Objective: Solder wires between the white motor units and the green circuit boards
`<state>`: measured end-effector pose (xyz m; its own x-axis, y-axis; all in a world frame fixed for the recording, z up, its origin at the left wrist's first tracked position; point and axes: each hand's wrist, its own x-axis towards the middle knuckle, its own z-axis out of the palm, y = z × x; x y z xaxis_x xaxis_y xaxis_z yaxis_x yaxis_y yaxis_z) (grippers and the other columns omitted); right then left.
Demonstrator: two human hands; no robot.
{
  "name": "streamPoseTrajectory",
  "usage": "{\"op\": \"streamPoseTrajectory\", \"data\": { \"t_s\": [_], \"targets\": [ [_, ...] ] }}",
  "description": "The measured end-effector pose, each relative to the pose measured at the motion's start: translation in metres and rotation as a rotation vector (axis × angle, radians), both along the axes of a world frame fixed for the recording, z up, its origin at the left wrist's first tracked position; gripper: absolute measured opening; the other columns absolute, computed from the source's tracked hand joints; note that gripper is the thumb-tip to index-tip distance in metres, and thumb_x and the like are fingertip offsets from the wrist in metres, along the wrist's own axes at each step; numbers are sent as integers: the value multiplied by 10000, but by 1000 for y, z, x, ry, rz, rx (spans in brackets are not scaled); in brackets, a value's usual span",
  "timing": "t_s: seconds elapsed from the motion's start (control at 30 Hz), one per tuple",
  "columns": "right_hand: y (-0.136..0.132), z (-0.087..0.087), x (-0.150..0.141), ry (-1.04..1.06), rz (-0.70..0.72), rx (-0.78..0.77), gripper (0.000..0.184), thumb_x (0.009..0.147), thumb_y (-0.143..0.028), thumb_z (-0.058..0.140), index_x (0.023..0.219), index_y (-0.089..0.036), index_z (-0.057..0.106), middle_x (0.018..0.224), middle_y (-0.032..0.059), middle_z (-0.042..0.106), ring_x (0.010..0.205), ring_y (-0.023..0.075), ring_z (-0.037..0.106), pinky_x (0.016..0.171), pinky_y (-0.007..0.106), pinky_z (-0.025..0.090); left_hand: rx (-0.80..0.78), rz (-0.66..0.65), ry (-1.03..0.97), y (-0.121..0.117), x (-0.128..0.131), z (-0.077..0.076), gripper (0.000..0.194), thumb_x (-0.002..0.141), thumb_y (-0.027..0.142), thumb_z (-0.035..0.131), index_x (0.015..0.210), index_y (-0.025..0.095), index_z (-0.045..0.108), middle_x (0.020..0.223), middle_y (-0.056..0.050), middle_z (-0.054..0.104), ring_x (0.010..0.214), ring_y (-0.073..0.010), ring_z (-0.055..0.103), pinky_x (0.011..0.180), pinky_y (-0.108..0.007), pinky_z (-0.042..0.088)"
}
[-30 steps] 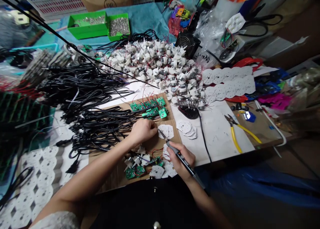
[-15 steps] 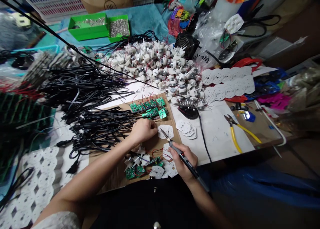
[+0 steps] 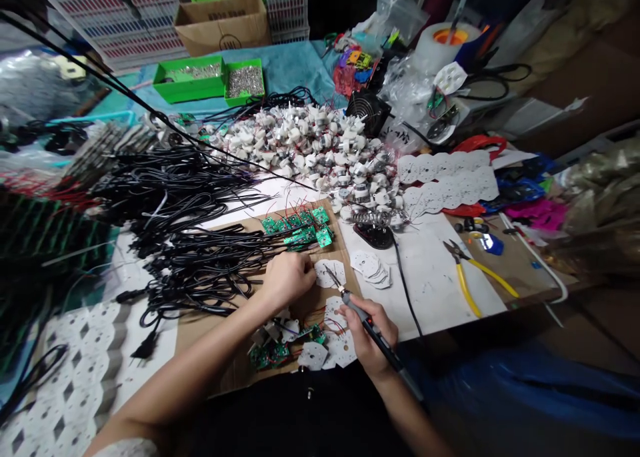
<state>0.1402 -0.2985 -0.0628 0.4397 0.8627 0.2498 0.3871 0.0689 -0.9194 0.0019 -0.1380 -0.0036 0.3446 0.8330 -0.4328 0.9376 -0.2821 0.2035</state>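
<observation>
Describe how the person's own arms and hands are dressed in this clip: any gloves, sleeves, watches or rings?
Both hands are bare: no gloves on the left hand or the right hand. Both forearms are uncovered, with no watch or bracelet visible at either wrist. A white, lace-like sleeve edge shows only at the upper left arm, at the bottom of the picture. Rings are too small to tell.

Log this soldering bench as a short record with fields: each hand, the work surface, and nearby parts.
left hand: pressing on a white LED board
right hand: holds soldering iron, tip at that board
surface: cardboard sheet
behind board: green circuit boards
left: black power cords
far: pile of white motors
right: yellow-handled cutters
</observation>
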Motion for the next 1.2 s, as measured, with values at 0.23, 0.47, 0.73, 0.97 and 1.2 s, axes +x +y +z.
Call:
{"op": "streamPoseTrajectory", "data": {
  "t_s": [0.23, 0.47, 0.73, 0.97, 1.2],
  "targets": [
    [-1, 3, 1, 26, -36, 13, 166, 980, -258, 619, 1116, -190, 686, 857, 58, 788, 734, 199, 788, 632, 273, 669, 131, -90, -29, 14, 2, 29, 270, 910, 295, 527, 852, 185, 766, 904, -117, 765, 840, -248, 710, 717, -299, 455],
    [-1, 6, 1, 10, -28, 31, 184, 983, -244, 607, 1147, -207, 683, 879, 48, 788, 719, 191, 785, 625, 261, 658, 424, -144, -134, 137, 30, 41, 335, 915, 220, 498, 1043, 147, 798, 1028, -126, 757, 955, -247, 687, 839, -307, 480],
    [4, -9, -2, -44, -97, 115, 173, 968, -267, 627, 1116, -216, 701, 850, 45, 790, 694, 189, 778, 619, 251, 649, 368, -320, -95, 192, 57, 4, 424, 828, 163, 607, 1246, 139, 672, 1224, -161, 634, 1048, -273, 665, 867, -319, 485],
    [4, 0, 1, -55, -74, 79, 170, 969, -264, 621, 1113, -210, 695, 836, 46, 790, 693, 195, 778, 628, 264, 653, 373, -46, -338, 192, 41, 8, 322, 812, 179, 596, 1122, 148, 676, 1001, -105, 663, 921, -225, 629, 855, -328, 479],
    [3, 4, 3, -56, -43, 47, 173, 968, -220, 611, 1125, -212, 684, 877, 45, 793, 703, 183, 777, 639, 257, 648, -133, 279, -1042, 140, -13, 43, 255, 631, 242, 739, 836, 182, 600, 786, 24, 593, 693, -114, 568, 687, -257, 461]
  ]
}}
